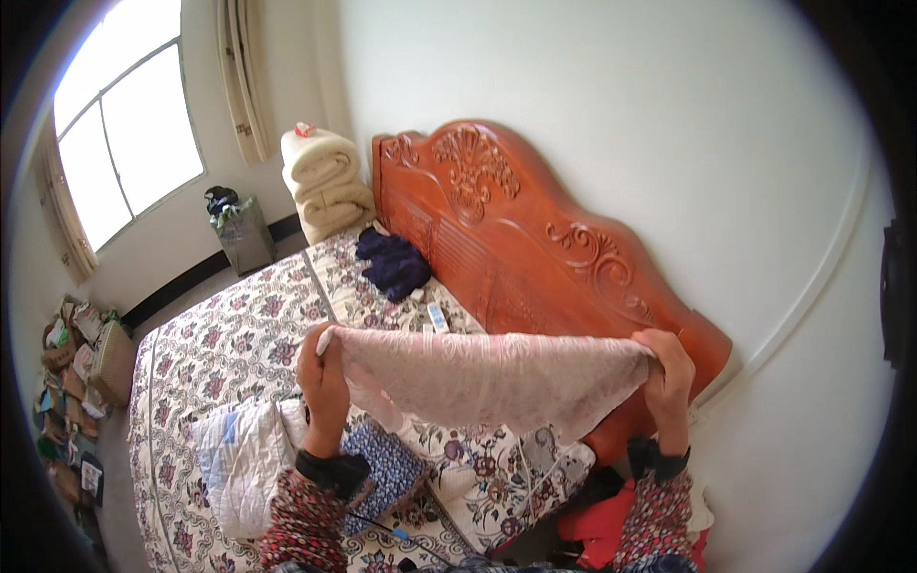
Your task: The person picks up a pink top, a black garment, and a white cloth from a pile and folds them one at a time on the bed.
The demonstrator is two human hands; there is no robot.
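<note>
A pale pink patterned cloth hangs stretched between my two hands, above the bed. My left hand grips its upper left corner, and my right hand pinches the upper right corner. The top edge runs nearly straight while the lower part sags freely. Below, a floral bedspread covers the bed. On it, near my left forearm, lie a folded white quilted cover and a blue patterned folded fabric.
Behind the cloth rises a carved wooden headboard. Dark blue clothing and a white remote control lie by it. Rolled cream bedding stands at the far corner. Red fabric is at lower right; boxes crowd the left wall.
</note>
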